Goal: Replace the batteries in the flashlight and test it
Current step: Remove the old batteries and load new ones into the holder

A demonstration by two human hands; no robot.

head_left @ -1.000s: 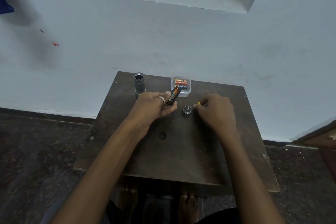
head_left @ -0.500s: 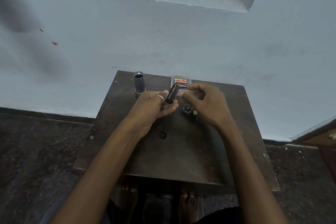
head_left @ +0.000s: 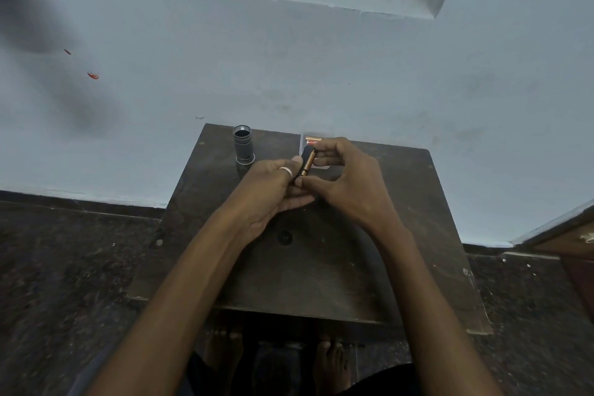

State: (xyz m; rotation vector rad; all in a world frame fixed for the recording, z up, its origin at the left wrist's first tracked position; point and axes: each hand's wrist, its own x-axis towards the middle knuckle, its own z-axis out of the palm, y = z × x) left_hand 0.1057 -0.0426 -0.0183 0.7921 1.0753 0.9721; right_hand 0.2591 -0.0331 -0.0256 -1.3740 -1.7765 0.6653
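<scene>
Two hands meet above the middle of the dark wooden surface [head_left: 401,267]. Left hand [head_left: 273,190], ring on one finger, is curled around a dark battery holder [head_left: 303,156], mostly hidden. Right hand [head_left: 347,183] pinches a gold battery [head_left: 307,163] between thumb and fingertips, lying along the holder's side, touching it. Flashlight body [head_left: 243,145] stands upright at the back left of the surface, open end up, well apart from the hands. Clear plastic box [head_left: 311,140] with more batteries sits at the back, just behind the right hand, partly covered by it. Bare feet show below the near edge.
</scene>
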